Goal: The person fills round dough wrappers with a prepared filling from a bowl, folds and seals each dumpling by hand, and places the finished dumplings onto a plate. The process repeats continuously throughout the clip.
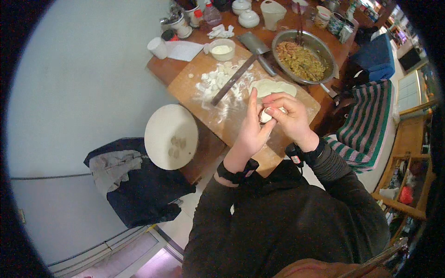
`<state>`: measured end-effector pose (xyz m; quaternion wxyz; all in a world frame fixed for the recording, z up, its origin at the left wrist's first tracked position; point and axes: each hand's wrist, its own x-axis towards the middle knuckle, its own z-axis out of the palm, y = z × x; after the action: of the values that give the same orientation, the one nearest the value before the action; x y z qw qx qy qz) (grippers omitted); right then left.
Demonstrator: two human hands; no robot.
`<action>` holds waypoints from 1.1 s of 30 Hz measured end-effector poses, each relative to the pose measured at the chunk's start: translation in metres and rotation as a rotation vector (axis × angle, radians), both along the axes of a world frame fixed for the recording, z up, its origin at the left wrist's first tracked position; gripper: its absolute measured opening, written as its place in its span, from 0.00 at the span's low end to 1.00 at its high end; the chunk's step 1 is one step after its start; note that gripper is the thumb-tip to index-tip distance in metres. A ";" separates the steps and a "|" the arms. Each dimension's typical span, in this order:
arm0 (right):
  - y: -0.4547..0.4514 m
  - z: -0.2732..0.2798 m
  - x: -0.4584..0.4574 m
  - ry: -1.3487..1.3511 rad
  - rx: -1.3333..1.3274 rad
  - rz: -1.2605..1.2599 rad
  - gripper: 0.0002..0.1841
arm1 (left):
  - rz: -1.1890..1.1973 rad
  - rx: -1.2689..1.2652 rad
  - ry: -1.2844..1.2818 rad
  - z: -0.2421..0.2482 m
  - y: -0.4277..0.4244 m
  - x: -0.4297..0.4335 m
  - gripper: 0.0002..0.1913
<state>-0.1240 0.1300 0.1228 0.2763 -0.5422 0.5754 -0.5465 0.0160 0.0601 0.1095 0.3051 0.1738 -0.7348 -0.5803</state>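
Observation:
My left hand [255,130] and my right hand [292,116] meet over the front of a floury wooden board [186,88]. Between them they hold a folded white dough wrapper [266,116], pinched by the right thumb and fingers and partly hidden by them. The left index finger points up, away from the dough. Just beyond the hands lie overlapping flat dough rounds [269,87]. To their left a dark wooden rolling pin [232,82] rests across the board among floured dough pieces [218,77]. A metal bowl [331,52] of minced filling [300,62] stands behind, with chopsticks [299,24] in it.
A cleaver [252,43] lies at the board's back edge, near a bowl of flour [222,51]. Left of the board is a round white tray [163,121] with greyish marks. Lidded white pots [248,19] stand farther back; a striped cloth [365,121] covers something on the right.

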 end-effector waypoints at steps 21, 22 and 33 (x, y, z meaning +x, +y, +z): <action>-0.107 -0.018 0.182 0.608 -0.158 0.491 0.12 | 0.314 0.173 -0.162 -0.074 -0.059 0.189 0.35; -0.102 -0.018 0.186 0.674 -0.030 0.449 0.27 | 0.298 0.303 -0.158 -0.086 -0.060 0.206 0.30; -0.057 -0.007 0.128 0.447 0.433 0.074 0.30 | 1.168 0.414 -0.742 -0.294 -0.227 0.392 0.15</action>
<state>0.0037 0.0727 0.1160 0.2717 -0.5978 0.7048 -0.2682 0.4083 -0.1671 -0.1845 0.2568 0.7780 -0.4522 -0.3526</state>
